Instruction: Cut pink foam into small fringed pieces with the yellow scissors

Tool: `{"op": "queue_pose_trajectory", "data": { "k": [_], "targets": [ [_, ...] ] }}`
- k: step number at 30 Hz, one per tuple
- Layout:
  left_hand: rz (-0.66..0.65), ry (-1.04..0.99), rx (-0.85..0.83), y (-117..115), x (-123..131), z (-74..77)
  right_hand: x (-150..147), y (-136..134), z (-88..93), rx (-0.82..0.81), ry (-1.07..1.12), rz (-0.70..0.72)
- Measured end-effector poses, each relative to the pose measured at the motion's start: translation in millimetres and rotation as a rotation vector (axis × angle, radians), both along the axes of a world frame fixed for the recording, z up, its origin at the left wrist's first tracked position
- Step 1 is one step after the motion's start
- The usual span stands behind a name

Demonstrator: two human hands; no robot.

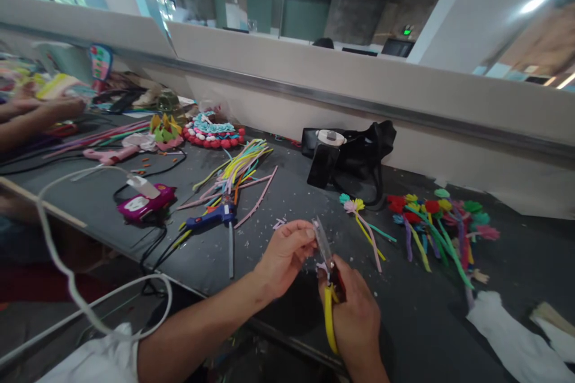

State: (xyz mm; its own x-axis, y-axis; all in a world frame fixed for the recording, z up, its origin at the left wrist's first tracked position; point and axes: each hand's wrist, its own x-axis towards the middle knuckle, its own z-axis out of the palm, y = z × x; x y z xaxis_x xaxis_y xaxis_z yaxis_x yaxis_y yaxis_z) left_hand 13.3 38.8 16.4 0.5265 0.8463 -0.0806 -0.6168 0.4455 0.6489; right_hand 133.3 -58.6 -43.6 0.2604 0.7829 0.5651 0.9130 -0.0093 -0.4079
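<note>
My right hand (357, 308) is closed around scissors (330, 317) with a yellow handle. A shiny, see-through-looking strip (322, 243) rises from that hand toward my left fingertips; whether it is the blade or a separate piece is unclear. My left hand (290, 248) is pinched at the top of this strip, with a tiny pale pink bit at the fingertips too small to name. Another pink scrap (322, 266) shows by my right thumb. Just beyond my hands, a small bunch of pipe-cleaner flowers (354, 204) lies on the dark table (278, 197).
A blue glue gun (211, 217) lies left of my hands, below loose pipe cleaners (240, 167). Farther left are a magenta box (146, 203) and a pink glue gun (112, 154). A phone (322, 164) leans before a black bag (363, 152). More flowers (433, 206) lie right. A co-worker's hands (54, 108) show far left.
</note>
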Motion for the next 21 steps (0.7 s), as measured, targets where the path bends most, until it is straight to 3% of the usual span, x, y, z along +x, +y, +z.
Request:
{"op": "queue_pose_trajectory", "data": {
  "k": [10,21],
  "targets": [
    [0.021,0.020,0.025,-4.3,1.2,-1.0,-0.7,-1.4,-2.8,-0.006,0.004,-0.005],
    [0.084,0.099,0.057,-6.7,1.8,0.9,-3.3,-2.0,5.8,0.054,-0.089,0.001]
  ]
}}
